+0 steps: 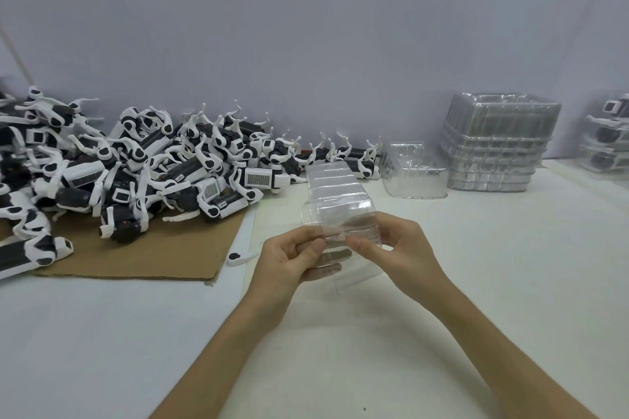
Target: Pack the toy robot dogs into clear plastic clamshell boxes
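Note:
An empty clear plastic clamshell box [335, 194] is held above the middle of the table, its far half tilting away from me. My left hand [289, 257] pinches its near left edge between thumb and fingers. My right hand [398, 245] pinches the near right edge, fingers curled round the plastic. A big heap of black-and-white toy robot dogs [136, 163] lies at the left, partly on a sheet of brown cardboard [153, 255].
One open clear box [413, 168] stands at the back, right of the heap. A tall stack of nested clear boxes [497, 143] is beside it. Packed boxes with dogs [606, 139] show at the far right edge. A loose white-and-black dog leg [240, 257] lies by the cardboard.

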`<state>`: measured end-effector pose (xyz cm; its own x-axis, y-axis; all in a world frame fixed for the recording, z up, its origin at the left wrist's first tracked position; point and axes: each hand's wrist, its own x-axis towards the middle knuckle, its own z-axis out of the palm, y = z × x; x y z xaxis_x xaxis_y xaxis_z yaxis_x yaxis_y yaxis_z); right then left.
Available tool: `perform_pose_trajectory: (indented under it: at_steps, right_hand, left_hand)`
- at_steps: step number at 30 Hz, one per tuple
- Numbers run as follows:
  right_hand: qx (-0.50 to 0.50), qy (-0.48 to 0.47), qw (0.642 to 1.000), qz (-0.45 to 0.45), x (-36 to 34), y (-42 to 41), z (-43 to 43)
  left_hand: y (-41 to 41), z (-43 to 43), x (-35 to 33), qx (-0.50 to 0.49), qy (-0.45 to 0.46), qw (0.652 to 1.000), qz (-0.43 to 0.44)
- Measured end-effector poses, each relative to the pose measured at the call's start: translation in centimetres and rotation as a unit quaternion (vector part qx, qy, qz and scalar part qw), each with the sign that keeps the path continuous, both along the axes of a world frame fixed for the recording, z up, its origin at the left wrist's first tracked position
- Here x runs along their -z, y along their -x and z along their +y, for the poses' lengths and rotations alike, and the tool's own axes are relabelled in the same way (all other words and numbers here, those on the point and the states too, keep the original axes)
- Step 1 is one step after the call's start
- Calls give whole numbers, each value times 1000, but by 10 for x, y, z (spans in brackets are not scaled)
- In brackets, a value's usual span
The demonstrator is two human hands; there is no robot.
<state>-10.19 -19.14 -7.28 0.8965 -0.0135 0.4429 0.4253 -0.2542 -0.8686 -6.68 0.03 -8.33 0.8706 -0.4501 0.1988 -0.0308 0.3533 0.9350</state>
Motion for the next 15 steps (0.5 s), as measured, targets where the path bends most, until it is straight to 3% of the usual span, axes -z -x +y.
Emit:
perform_pose_trajectory:
  at_steps: [13,15]
  right_hand:
    - [10,36,999,-4,1,-6,-10]
    - [31,8,999,-18,-6,-7,-17]
  left_hand:
    - [-9,0,7,-38,-33,998,-31]
    - [-14,8,9,-66,-33,997,-26]
